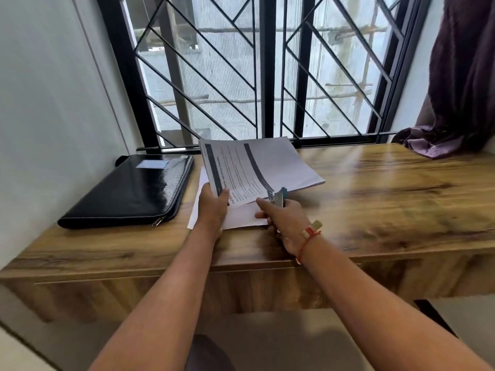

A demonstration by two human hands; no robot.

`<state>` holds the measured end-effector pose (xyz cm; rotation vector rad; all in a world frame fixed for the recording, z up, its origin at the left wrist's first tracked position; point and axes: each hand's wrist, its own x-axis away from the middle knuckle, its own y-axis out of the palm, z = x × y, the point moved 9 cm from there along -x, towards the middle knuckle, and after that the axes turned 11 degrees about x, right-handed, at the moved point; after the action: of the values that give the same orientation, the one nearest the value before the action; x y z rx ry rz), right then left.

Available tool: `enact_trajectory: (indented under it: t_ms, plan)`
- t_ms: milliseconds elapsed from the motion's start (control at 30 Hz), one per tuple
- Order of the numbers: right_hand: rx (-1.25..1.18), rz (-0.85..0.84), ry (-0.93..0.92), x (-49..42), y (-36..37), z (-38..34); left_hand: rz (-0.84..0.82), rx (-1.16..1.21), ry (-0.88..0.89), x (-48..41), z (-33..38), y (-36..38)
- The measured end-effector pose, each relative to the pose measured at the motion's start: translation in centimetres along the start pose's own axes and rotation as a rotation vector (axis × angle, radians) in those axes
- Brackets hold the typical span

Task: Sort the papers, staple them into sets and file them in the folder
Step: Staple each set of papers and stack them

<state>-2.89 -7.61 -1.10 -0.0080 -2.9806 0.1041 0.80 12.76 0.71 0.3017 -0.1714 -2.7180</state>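
1. Looking down from the head at a wooden surface set against a window.
2. The left hand holds a thick stack of printed papers by its near left corner. The thumb lies on the top page, and the other fingers are hidden beneath the stack.
3. The stack is lifted off the surface and tilted, with its far edge toward the window. The top page shows dark bands and lines of text too blurred to read.
4. The right hand grips a stapler, its fingers wrapped round the body. The stapler's metal mouth meets the near edge of the stack, to the right of the left hand. Whether it is pressed shut on the pages cannot be told.
5. White sheets lie flat on the surface under the stack, showing between the two hands.
6. A black zip folder lies closed and flat on the left part of the surface, just beside the sheets. It has a pale label on its cover.
7. A red thread band circles the right wrist.
8. Behind the surface is a black window grille with diagonal bars.
9. A purple curtain hangs at the right, its hem resting on the far right corner of the surface.
10. A white wall fills the left side.
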Motion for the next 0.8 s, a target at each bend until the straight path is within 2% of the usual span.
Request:
enact_trajectory:
  t_ms: [167, 400, 600, 800]
  plan:
    - [-0.018, 0.163, -0.047, 0.1, -1.0, -1.0, -0.053, 0.128, -0.04, 0.1, -0.2, 0.9]
    - [-0.03, 0.314, -0.085, -0.5, -6.4, -1.7, -0.269, 0.186, -0.013, 2.6, 1.4, 6.8]
    - [0.033, 0.426, -0.153, -0.1, -11.5, -1.0, -0.385, 0.026, -0.089, 4.4, -0.3, 10.8]
    - [-0.03, 0.428, -0.156, -0.1, -12.3, -0.3, -0.37, -0.018, -0.042, 4.6, 0.1, 11.0]
